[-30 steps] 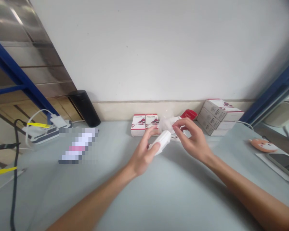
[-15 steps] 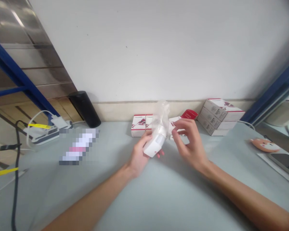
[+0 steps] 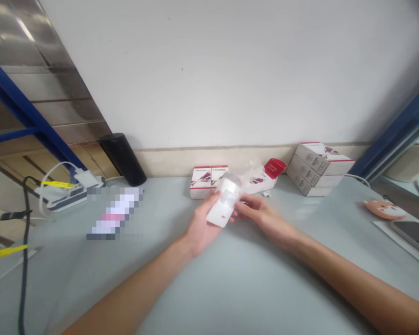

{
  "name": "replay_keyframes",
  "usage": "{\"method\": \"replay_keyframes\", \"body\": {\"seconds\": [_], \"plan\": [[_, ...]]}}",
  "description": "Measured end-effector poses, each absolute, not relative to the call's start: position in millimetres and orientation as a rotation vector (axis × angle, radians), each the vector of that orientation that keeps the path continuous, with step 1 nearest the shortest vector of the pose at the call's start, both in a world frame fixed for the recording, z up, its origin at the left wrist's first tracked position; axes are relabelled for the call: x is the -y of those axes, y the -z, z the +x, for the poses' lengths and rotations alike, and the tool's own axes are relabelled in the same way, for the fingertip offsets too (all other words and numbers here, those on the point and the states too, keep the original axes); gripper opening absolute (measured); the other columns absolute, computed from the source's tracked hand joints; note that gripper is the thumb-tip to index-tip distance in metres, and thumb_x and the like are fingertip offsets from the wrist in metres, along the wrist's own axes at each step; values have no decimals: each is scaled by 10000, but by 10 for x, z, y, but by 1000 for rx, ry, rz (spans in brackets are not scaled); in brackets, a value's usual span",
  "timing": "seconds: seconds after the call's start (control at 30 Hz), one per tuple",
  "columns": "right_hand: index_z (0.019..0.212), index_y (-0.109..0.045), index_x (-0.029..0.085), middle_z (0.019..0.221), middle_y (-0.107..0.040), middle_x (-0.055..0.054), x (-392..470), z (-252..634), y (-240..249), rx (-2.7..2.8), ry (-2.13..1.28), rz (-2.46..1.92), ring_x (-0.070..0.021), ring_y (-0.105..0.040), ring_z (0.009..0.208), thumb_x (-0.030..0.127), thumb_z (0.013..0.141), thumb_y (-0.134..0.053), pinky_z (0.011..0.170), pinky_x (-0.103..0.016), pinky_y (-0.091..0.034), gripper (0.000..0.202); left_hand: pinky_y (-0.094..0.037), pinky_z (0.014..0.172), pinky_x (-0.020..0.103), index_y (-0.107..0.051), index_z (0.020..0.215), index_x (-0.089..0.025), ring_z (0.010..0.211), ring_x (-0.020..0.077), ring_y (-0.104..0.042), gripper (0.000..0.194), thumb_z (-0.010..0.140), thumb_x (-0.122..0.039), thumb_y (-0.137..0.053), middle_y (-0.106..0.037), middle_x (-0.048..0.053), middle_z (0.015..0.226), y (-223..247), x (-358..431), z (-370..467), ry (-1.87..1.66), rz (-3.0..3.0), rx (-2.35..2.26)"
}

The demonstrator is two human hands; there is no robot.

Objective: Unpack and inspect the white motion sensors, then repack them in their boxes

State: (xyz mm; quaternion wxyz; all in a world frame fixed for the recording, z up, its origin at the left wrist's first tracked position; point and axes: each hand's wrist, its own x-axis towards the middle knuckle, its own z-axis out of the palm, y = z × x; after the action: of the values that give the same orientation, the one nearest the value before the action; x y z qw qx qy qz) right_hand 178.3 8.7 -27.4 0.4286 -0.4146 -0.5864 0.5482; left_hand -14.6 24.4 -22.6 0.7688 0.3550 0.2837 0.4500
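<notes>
Progress: one smooth white plastic device [image 3: 219, 215], rounded, with a greyish band and a small red mark near its lower end, is out on show, held above the grey-green tabletop [image 3: 209, 298]. A crumpled, see-through plastic bag [image 3: 247, 175] lies about its upper end and trails off to the right; unwrapping looks partly done, judging by this. Whether the film encloses the whole device cannot be told. Behind it, a white cardboard box with a red-and-dark print [image 3: 260, 183] appears open, its bright red flap [image 3: 276, 169] raised. Small white pieces [image 3: 266, 194], too small to identify, lie just in front. Two matching white cardboard boxes with red edges [image 3: 201, 178] stand side by side to the left, apparently unopened; a stack of larger-looking white cartons [image 3: 309, 168] to the right also looks shut

Pose: left hand [image 3: 201, 228] reaches in from lower left, grasping the device from below and the side, thumb along its left edge, some fingertips showing past its right edge; device tilted, upper end leaning away and rightward. Right hand [image 3: 261, 215] comes in from lower right, low and nearly level, fingers curled, thumb and forefinger drawn close at the device's right edge; whether they pinch film or merely rest there, cannot tell
</notes>
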Motion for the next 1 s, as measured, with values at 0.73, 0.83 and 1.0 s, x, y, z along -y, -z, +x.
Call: {"method": "replay_keyframes", "body": {"seconds": [0.73, 0.83, 1.0], "plan": [[1050, -714, 229, 992, -740, -52, -276, 2208, 144, 2065, -770, -1179, -200, -639, 801, 429, 971, -643, 749, -373, -569, 227, -458, 1154, 427, -614, 1417, -232, 1356, 303, -606, 486, 962, -363, -721, -624, 121, 1511, 324, -365, -243, -1045, 1633, -710], [1076, -720, 242, 974, -716, -45, -249, 2258, 86, 2170, -701, -1170, -189, -592, 766, 458, 950, -672, 711, -351, -546, 254, -479, 1127, 425, -667, 1355, -204, 1285, 312, -654, 439, 981, -433, -694, -709, 127, 1390, 370, -395, -259, -985, 1742, -735], [1131, -702, 247, 968, -675, -40, -221, 2336, 14, 2165, -732, -1214, -183, -556, 758, 564, 900, -731, 675, -320, -512, 393, -452, 1167, 511, -679, 1377, -224, 1323, 359, -637, 473, 974, -471, -687, -704, 121, 1423, 457, -448, -316, -799, 1847, -790]]}}
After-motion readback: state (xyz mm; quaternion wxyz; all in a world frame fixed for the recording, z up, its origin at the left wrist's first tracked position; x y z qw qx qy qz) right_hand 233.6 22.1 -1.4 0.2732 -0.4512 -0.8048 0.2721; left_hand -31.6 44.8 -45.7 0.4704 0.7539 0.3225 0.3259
